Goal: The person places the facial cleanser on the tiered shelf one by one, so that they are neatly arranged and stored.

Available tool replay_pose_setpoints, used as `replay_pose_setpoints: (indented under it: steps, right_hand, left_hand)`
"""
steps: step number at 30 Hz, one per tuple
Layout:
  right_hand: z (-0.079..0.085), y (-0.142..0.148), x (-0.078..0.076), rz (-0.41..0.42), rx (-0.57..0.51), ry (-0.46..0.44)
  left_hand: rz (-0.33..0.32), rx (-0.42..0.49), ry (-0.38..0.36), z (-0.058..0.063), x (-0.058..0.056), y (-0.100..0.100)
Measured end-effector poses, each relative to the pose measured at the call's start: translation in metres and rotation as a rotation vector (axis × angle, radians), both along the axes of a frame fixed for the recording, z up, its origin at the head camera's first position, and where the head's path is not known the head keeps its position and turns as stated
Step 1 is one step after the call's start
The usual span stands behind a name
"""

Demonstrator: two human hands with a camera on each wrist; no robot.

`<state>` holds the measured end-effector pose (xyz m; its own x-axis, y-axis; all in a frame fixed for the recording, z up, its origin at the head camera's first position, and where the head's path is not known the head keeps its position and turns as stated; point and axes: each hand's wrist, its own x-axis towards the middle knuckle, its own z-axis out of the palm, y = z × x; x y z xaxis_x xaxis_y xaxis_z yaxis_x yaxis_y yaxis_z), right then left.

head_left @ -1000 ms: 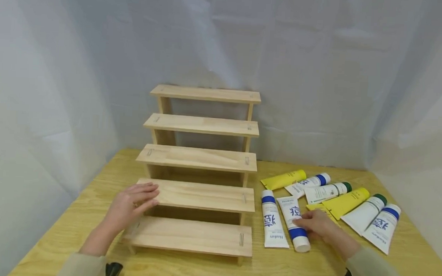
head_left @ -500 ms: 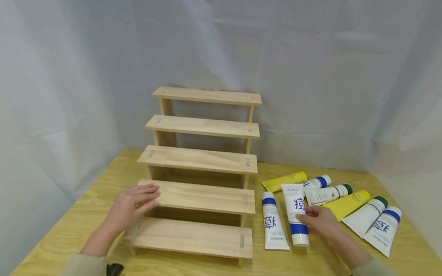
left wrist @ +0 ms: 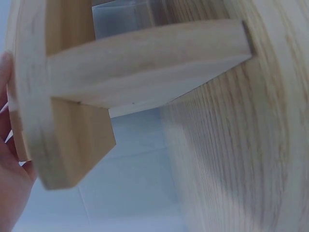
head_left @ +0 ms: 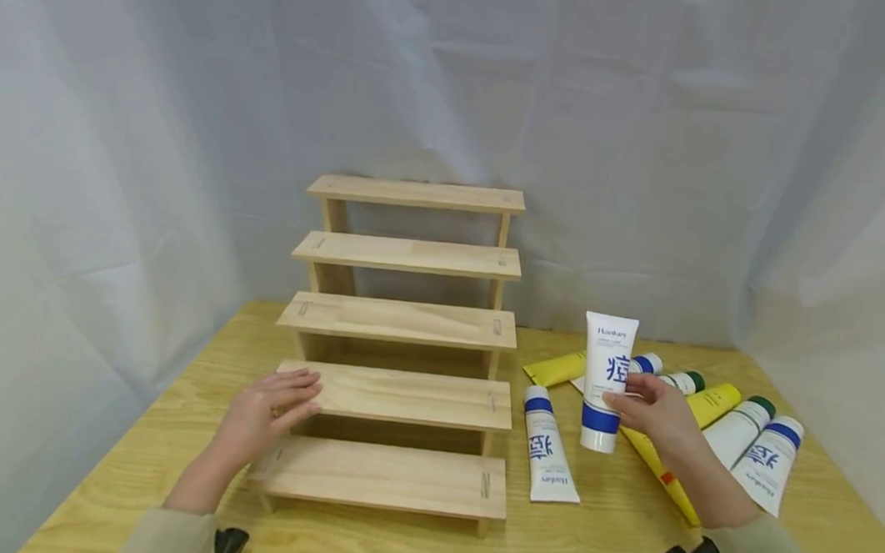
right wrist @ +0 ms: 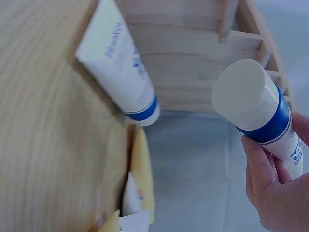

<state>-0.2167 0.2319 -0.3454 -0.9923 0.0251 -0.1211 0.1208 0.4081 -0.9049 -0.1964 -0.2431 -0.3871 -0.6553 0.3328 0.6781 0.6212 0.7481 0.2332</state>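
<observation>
The right hand (head_left: 656, 417) holds a white Hankey tube (head_left: 608, 344) between thumb and fingers, round its lower half; the tube hangs above the table (head_left: 368, 550), right of the wooden step shelf (head_left: 394, 474), its long axis near vertical, cap down and flat crimped end up; the left hand (head_left: 263, 405) lays its fingers over the left end of the shelf's second step from the bottom, though whether it pinches the board I cannot tell; a second Hankey tube (head_left: 546, 449) lies just beside the shelf, cap pointing away from the person; yellow tubes (head_left: 554, 369) and green-capped white tubes (head_left: 738, 430) lie farther right, partly overlapping.
</observation>
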Motion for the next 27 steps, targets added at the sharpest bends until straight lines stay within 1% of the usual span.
replay_pose_setpoints:
  steps: [5,9,20,25,27]
  right_hand:
    - [0.010,-0.002,-0.003,0.018,-0.024,0.057]
    - [0.017,-0.006,-0.005,0.018,-0.035,0.081]
    - [0.037,-0.028,-0.015,0.021,-0.165,0.156]
    - [0.047,-0.040,-0.020,0.028,-0.222,0.176]
    - [0.051,-0.044,-0.022,0.025,-0.229,0.176]
  left_hand:
    - [-0.005,0.005,0.016,-0.001,-0.001,0.000]
    - [-0.003,0.001,0.022,-0.002,-0.001,0.000]
    - [-0.006,0.004,0.032,-0.003,-0.002,0.000]
    - [-0.001,0.002,0.043,-0.003,-0.002,-0.001]
    - [-0.003,0.001,0.046,-0.003,-0.002,0.000]
